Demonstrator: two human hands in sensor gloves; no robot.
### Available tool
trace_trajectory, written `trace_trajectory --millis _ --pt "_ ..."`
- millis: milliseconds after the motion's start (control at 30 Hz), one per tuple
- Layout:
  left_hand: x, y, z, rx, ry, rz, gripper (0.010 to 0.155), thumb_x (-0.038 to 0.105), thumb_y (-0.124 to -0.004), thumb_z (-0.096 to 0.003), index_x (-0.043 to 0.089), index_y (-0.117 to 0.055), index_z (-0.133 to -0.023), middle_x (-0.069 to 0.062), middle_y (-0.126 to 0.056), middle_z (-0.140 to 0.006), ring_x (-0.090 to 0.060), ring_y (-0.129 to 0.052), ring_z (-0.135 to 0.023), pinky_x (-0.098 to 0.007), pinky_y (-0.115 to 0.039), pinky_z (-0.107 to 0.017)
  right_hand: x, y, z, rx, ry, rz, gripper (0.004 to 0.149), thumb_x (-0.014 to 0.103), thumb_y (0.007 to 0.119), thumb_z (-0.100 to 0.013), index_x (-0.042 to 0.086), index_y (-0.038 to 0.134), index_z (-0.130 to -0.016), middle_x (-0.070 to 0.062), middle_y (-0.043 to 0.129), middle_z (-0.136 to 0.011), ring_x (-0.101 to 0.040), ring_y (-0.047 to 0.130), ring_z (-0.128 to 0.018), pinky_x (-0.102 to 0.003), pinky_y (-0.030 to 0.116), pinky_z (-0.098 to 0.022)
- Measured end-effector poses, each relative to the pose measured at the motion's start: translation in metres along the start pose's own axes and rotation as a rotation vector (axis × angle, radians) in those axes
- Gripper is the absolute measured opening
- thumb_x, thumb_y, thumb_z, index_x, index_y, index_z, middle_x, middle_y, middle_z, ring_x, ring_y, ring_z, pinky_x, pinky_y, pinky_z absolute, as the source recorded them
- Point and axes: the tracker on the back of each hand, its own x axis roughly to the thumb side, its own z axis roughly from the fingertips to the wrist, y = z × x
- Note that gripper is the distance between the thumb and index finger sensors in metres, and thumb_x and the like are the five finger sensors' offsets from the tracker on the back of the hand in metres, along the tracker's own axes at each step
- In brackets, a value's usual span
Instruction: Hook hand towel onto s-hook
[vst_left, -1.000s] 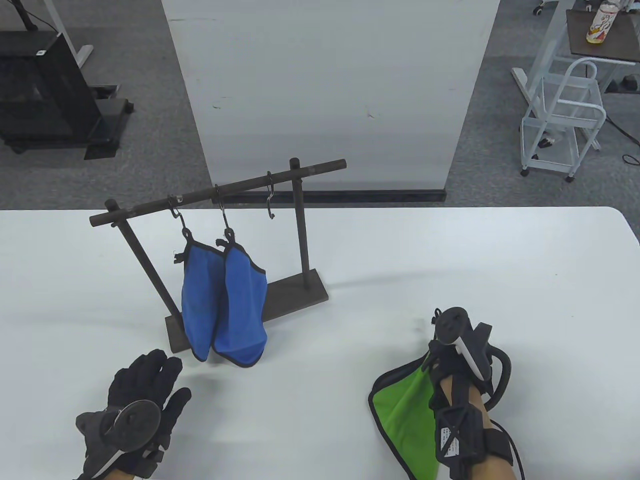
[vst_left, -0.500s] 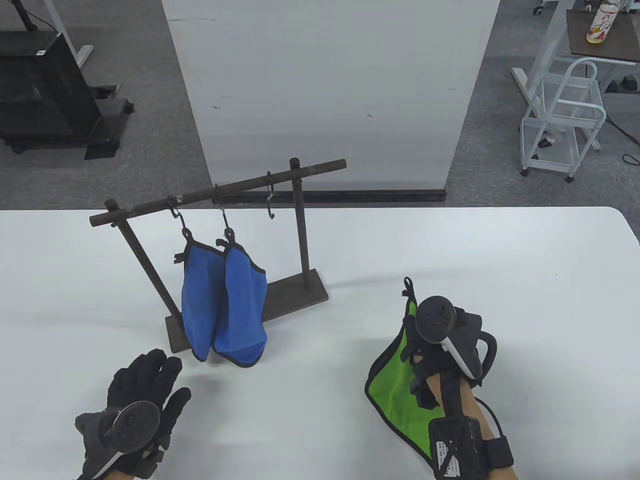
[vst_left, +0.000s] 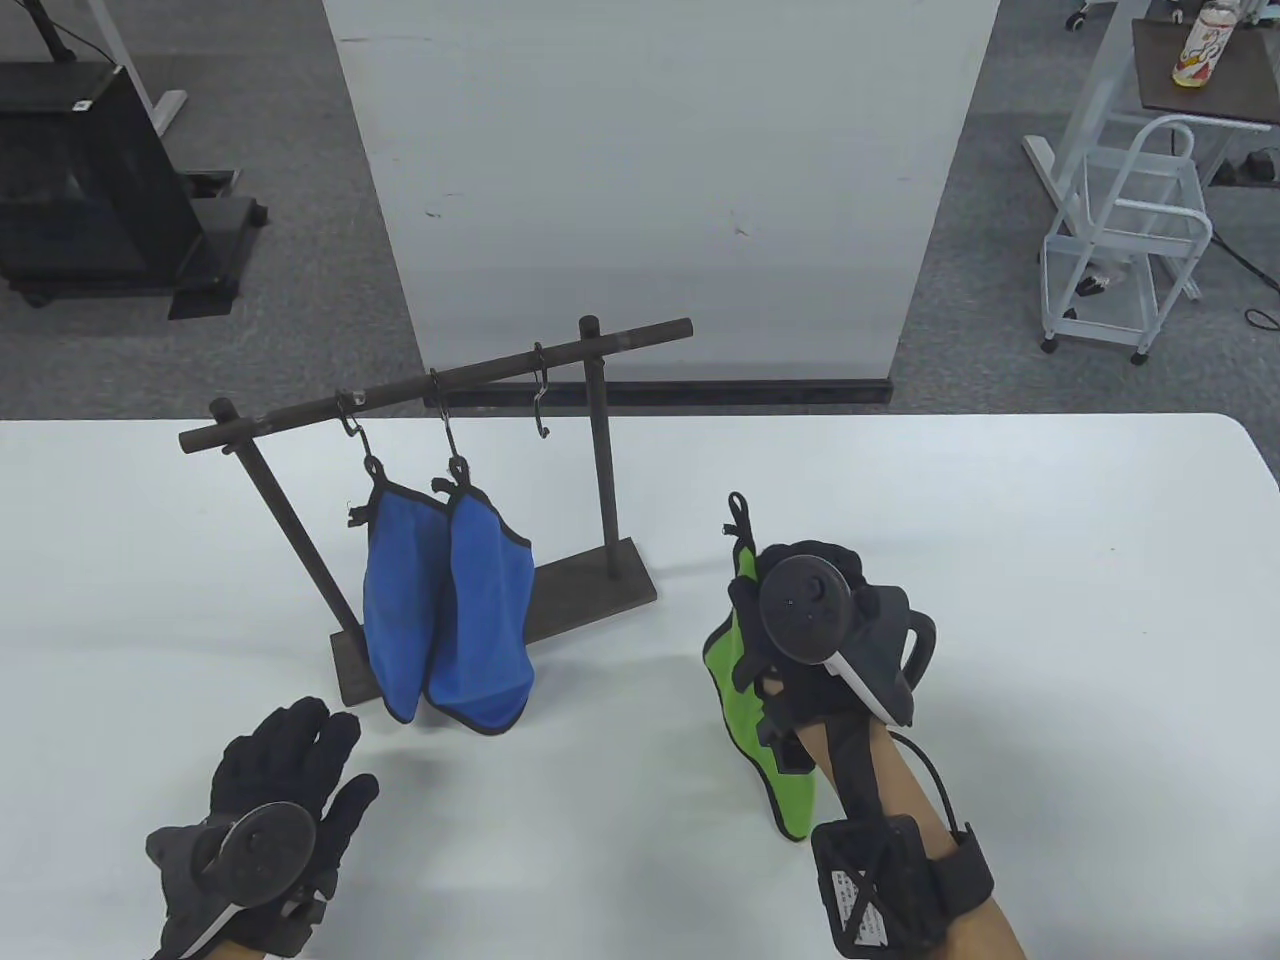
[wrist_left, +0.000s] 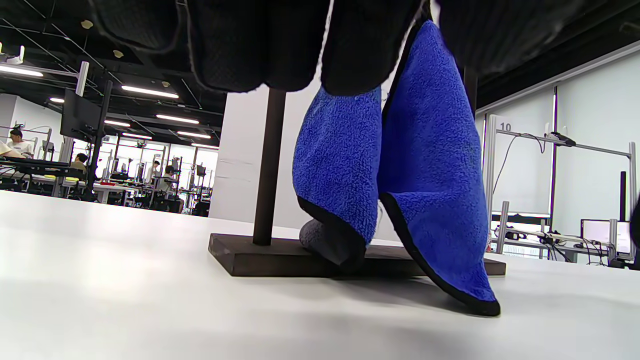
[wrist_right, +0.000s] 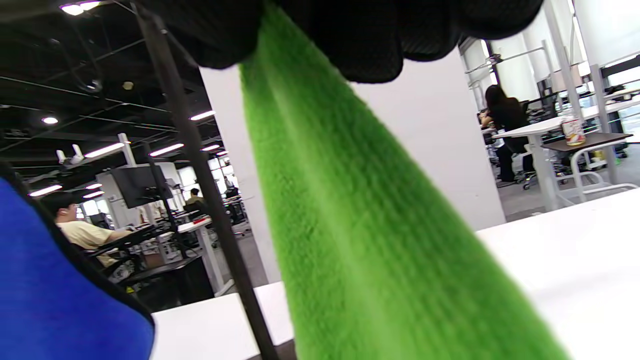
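My right hand (vst_left: 770, 610) grips a green hand towel (vst_left: 775, 770) near its top corner and holds it up off the table, right of the rack. Its black hanging loop (vst_left: 738, 508) sticks up above my fingers. The towel hangs down in the right wrist view (wrist_right: 360, 240). A dark rack (vst_left: 440, 385) holds three s-hooks. Two blue towels (vst_left: 445, 610) hang on the left and middle hooks. The right s-hook (vst_left: 541, 395) is bare. My left hand (vst_left: 285, 770) rests flat on the table, fingers spread, in front of the blue towels (wrist_left: 395, 185).
The rack's base (vst_left: 590, 590) stands on the white table (vst_left: 1000, 520). A white pillar (vst_left: 650, 180) rises behind the table. A white trolley (vst_left: 1125, 240) and a black stand (vst_left: 90, 190) stand on the floor beyond.
My right hand has lifted the green towel off the table and carried it up and to the left, toward the rack. The left hand has stayed put.
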Motion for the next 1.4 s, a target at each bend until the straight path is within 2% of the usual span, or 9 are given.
trace_trajectory --millis 300,467,633,867,1100,1400 --pt "-0.001 0.001 0.0 0.006 0.004 0.002 0.065 0.058 -0.068 -0.0414 0.029 -0.067 -0.099 -0.005 -0.06 -0.111 -0.037 -0.067 -0.102 -0.062 -0.054 -0.075 0.062 -0.012 -0.017 -0.01 -0.128 -0.008 0.038 0.041 0.079 -0.045 0.017 0.077 -0.074 -0.014 0.08 -0.081 -0.043 0.07 -0.084 -0.054 0.066 -0.056" --pt "-0.002 0.002 0.0 0.01 0.007 0.005 0.065 0.058 -0.068 -0.0413 0.029 -0.067 -0.099 -0.006 -0.06 -0.111 -0.037 -0.067 -0.102 -0.061 -0.054 -0.075 0.092 -0.006 -0.029 0.005 -0.169 0.004 0.038 0.041 0.079 -0.045 0.017 0.077 -0.074 -0.014 0.08 -0.081 -0.043 0.07 -0.084 -0.054 0.066 -0.056" --pt "-0.004 0.003 0.001 0.014 0.011 0.01 0.065 0.058 -0.068 -0.0414 0.03 -0.067 -0.099 -0.006 -0.059 -0.111 -0.037 -0.066 -0.102 -0.062 -0.054 -0.075 0.108 0.004 -0.041 0.037 -0.169 0.014 0.038 0.041 0.079 -0.045 0.017 0.077 -0.074 -0.013 0.08 -0.081 -0.043 0.07 -0.084 -0.054 0.066 -0.056" --pt "-0.005 0.004 0.001 0.018 0.016 0.016 0.065 0.058 -0.068 -0.0413 0.029 -0.067 -0.099 -0.006 -0.059 -0.111 -0.037 -0.066 -0.102 -0.062 -0.053 -0.075 0.117 0.016 -0.053 0.068 -0.157 0.008 0.038 0.041 0.079 -0.045 0.017 0.077 -0.074 -0.014 0.08 -0.081 -0.043 0.07 -0.084 -0.054 0.066 -0.056" --pt "-0.006 0.005 0.001 0.017 0.019 0.018 0.065 0.058 -0.068 -0.0414 0.029 -0.067 -0.099 -0.006 -0.059 -0.111 -0.037 -0.066 -0.102 -0.062 -0.053 -0.075 0.112 0.028 -0.067 0.103 -0.116 -0.014 0.038 0.041 0.079 -0.045 0.017 0.077 -0.074 -0.014 0.08 -0.081 -0.043 0.071 -0.084 -0.054 0.066 -0.055" --pt "-0.007 0.005 0.0 0.017 0.018 0.021 0.065 0.058 -0.068 -0.0414 0.029 -0.067 -0.099 -0.005 -0.059 -0.111 -0.037 -0.066 -0.102 -0.062 -0.053 -0.075 0.111 0.034 -0.07 0.128 -0.108 -0.02 0.038 0.041 0.079 -0.045 0.017 0.077 -0.074 -0.014 0.08 -0.081 -0.043 0.071 -0.084 -0.054 0.066 -0.055"
